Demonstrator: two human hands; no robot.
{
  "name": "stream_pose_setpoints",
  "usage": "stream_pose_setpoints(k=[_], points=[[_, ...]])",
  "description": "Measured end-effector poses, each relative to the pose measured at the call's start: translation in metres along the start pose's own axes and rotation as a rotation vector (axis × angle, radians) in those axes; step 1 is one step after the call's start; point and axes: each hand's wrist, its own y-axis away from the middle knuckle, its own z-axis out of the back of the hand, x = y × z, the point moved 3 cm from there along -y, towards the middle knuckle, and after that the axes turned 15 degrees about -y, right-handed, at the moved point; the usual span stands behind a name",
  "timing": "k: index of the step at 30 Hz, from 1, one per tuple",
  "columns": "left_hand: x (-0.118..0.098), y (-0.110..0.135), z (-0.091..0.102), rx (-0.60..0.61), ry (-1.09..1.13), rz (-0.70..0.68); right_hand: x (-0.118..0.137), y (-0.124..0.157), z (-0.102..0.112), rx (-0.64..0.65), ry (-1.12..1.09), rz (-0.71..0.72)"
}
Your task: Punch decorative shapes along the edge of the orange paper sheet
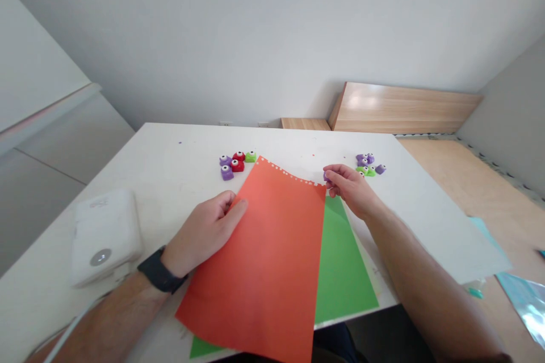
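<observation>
My left hand (pixel 208 229) is closed on the left edge of an orange paper sheet (pixel 272 261), thumb on top, with its far edge raised. Small holes run along that torn-looking far edge. Between the thumb and fingers of my right hand (pixel 351 187) is a small purple one-eyed toy (pixel 326 176), partly hidden, right at the sheet's far right corner. Whether the toy touches the paper I cannot tell. Underneath the orange sheet lies a green sheet (pixel 344 266), which shows at the right and at the lower left.
One-eyed toys in purple, red (pixel 237 165) and green stand beyond my left hand. Another cluster of purple (pixel 380 169) and green ones sits beyond my right hand. A white device (pixel 106 238) with a cable is at the left. The white table (pixel 166 164) reaches toward the wall.
</observation>
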Motion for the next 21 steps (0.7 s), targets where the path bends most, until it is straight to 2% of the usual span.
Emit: stream_pose_setpoints(k=[6, 13, 21], points=[[-0.0022, -0.0006, -0.0025, 0.037, -0.026, -0.067, 0.0014, -0.0001, 0.0007, 0.011, 0.026, 0.019], [0.0013, -0.0019, -0.0026, -0.013, 0.022, -0.075, -0.0008, -0.0047, 0.0059, -0.081, -0.098, 0.011], [0.0035, -0.0027, -0.0042, -0.014, 0.147, -0.067, 0.0013, -0.0037, 0.0064, -0.017, -0.105, 0.012]])
